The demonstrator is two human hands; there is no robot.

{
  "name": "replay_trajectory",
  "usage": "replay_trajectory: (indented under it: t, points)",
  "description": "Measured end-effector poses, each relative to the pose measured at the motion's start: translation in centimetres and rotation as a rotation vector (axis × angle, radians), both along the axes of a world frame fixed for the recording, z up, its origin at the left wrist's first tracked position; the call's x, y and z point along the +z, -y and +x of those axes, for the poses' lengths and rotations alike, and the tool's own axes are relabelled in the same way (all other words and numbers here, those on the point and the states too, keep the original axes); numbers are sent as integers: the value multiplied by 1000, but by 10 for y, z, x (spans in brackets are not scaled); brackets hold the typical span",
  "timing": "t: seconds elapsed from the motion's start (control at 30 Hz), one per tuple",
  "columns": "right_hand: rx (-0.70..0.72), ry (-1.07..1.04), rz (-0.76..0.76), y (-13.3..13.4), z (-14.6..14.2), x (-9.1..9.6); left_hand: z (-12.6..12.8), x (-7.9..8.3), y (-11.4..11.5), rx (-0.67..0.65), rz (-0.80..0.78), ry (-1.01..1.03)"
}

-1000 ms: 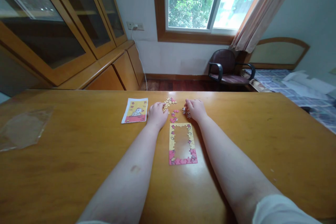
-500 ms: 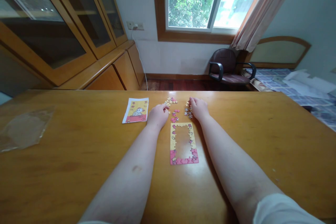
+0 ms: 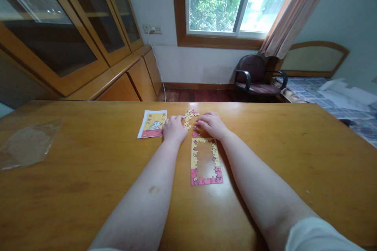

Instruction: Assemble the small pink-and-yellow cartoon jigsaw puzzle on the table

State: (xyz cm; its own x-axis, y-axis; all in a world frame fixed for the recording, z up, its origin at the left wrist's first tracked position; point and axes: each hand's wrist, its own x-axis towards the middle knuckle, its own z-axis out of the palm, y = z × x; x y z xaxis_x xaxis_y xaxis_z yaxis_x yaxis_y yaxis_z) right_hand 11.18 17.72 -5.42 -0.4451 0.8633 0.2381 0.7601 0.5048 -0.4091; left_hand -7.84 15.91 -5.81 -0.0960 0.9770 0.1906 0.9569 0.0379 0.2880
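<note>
The puzzle frame (image 3: pixel 194 159), an assembled yellow and pink border with a hollow middle, lies on the table in front of me. Beyond it, my left hand (image 3: pixel 174 129) rests with fingers apart beside loose yellow puzzle pieces (image 3: pixel 187 119), overlapping the right edge of the picture card (image 3: pixel 153 124). That card shows a white duck-like figure on yellow and pink. My right hand (image 3: pixel 213 125) stretches its thumb and fingers leftward over loose pink pieces (image 3: pixel 194 134). It hides the pale pieces on the right; whether its fingertips touch a piece is unclear.
A clear plastic bag (image 3: pixel 29 143) lies at the left of the wooden table (image 3: pixel 73 196). Past the table's far edge stand a cabinet (image 3: pixel 118 57) on the left, an armchair (image 3: pixel 255 72) and a bed (image 3: pixel 312 86) on the right.
My right hand has moved left from the pale pieces toward the pink ones and now covers that area. My left hand has shifted slightly left onto the card's edge, uncovering more yellow pieces.
</note>
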Motion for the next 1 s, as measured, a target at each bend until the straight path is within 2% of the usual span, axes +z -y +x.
replay_trajectory:
  t: [0.07, 0.17, 0.47, 0.63, 0.7, 1.0]
  points:
    - [104, 68, -33, 8, -9, 3, 1, -1, 0, -2, -4, 6]
    - [120, 171, -89, 15, -17, 4, 1, -3, 0, -8, -17, 9]
    - [-143, 228, -72, 9, -15, 0, 2, -13, -2, 6, -69, -20]
    - [20, 268, -87, 16, -23, 0, 2, -13, -2, -31, -91, -16]
    - [40, 289, -105, 18, -26, 0, 3, -12, -3, -21, -104, -16]
    - [-220, 291, -73, 9, -21, -6, 2, -2, -2, -18, -61, -50]
